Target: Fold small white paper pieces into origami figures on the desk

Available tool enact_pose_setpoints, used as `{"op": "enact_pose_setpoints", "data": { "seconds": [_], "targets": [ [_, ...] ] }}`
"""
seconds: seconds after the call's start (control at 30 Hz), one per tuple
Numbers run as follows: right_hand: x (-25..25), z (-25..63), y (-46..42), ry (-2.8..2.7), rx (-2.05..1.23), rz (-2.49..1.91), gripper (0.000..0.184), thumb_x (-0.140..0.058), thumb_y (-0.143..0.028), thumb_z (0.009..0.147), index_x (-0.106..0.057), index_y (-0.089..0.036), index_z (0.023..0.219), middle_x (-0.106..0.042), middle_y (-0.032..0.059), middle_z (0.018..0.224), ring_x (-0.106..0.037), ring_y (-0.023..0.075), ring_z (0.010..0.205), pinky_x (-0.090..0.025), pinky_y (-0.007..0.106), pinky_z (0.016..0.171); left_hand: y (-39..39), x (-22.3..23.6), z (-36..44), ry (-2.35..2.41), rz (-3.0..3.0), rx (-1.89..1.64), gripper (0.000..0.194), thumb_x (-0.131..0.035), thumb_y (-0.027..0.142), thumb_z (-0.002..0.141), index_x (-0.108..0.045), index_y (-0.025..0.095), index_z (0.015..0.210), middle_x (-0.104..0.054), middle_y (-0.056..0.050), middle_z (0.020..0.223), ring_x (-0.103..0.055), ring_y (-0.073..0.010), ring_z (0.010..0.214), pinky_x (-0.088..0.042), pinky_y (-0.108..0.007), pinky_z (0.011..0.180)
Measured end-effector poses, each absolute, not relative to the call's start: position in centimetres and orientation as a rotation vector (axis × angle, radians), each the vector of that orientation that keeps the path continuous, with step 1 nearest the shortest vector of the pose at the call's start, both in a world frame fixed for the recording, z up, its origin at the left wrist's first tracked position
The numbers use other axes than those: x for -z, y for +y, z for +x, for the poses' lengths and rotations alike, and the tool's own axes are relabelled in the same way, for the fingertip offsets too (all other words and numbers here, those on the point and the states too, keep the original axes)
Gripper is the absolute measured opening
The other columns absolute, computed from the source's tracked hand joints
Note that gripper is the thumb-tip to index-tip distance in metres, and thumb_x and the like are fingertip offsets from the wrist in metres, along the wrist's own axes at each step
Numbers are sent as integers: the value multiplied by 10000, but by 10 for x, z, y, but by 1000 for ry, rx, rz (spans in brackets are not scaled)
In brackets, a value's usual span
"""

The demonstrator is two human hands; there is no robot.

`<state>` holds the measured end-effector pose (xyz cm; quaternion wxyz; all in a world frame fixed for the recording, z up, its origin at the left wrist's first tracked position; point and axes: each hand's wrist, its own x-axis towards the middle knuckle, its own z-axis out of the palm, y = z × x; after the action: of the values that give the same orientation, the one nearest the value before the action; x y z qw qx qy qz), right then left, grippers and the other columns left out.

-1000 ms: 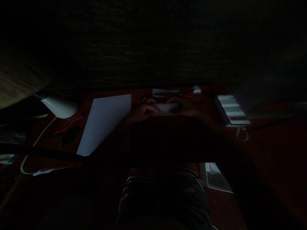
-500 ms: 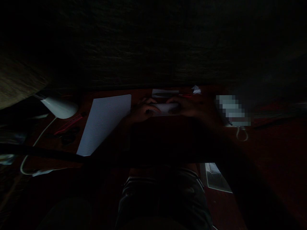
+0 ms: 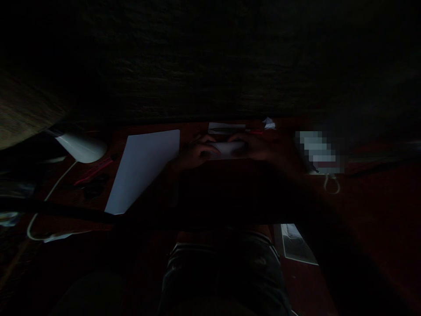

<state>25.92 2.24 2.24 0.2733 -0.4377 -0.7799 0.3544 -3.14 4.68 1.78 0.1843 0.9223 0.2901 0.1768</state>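
The scene is very dark. A small piece of white paper (image 3: 226, 152), seemingly folded or curved, lies between my hands over the reddish table. My left hand (image 3: 200, 151) closes on its left end, thumb across the front. On its right end, the fingers of my right hand (image 3: 251, 145) are bent round the edge; shadow hides the fingertips. Just beyond the hands lies another strip of white paper (image 3: 226, 126) with a dark, blade-like thing across it, and a red piece (image 3: 255, 131) at its right.
A large white sheet (image 3: 144, 166) lies left of my hands. Farther left stand a white lamp-like cone (image 3: 83, 149), a red strip (image 3: 95, 170) and a pale cable (image 3: 61, 180). Crumpled paper (image 3: 269, 123) sits at the back. A blurred-out object (image 3: 319, 151) is at the right.
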Motion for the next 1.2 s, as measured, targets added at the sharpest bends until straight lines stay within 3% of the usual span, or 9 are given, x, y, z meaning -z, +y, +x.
{"op": "enact_pose_setpoints", "data": {
  "seconds": [0.27,0.47,0.9,1.2],
  "targets": [
    [-24,259,21,-2090,-968,-1164,475,-797,-326,720,-733,-274,1188,-721,53,1302,-651,326,1236,-498,534,1099,37,-22,-25,830,2645,-551,155,-703,324,944,-809,270,1044,-576,-69,1424,-505,-319,1339,-409,-552,1146],
    [-23,257,20,-2071,-976,-1174,471,-783,-309,715,-725,-267,1181,-716,57,1286,-657,318,1205,-509,513,1074,22,-33,-13,879,2828,-524,114,-674,230,933,-788,232,921,-580,-75,1475,-512,-353,1343,-387,-593,1128],
    [-23,258,21,-2081,-982,-1163,469,-775,-315,721,-715,-257,1183,-701,68,1307,-645,330,1243,-502,513,1108,18,-34,-5,848,2805,-504,195,-632,192,953,-807,219,871,-676,-75,1363,-569,-330,1328,-436,-547,1144],
    [-24,258,20,-2065,-1008,-1142,477,-770,-308,716,-719,-256,1188,-709,57,1287,-650,319,1223,-511,501,1095,16,-33,-6,866,2809,-498,187,-625,198,970,-797,202,897,-655,-82,1395,-603,-309,1300,-477,-509,1149]
  ]
}}
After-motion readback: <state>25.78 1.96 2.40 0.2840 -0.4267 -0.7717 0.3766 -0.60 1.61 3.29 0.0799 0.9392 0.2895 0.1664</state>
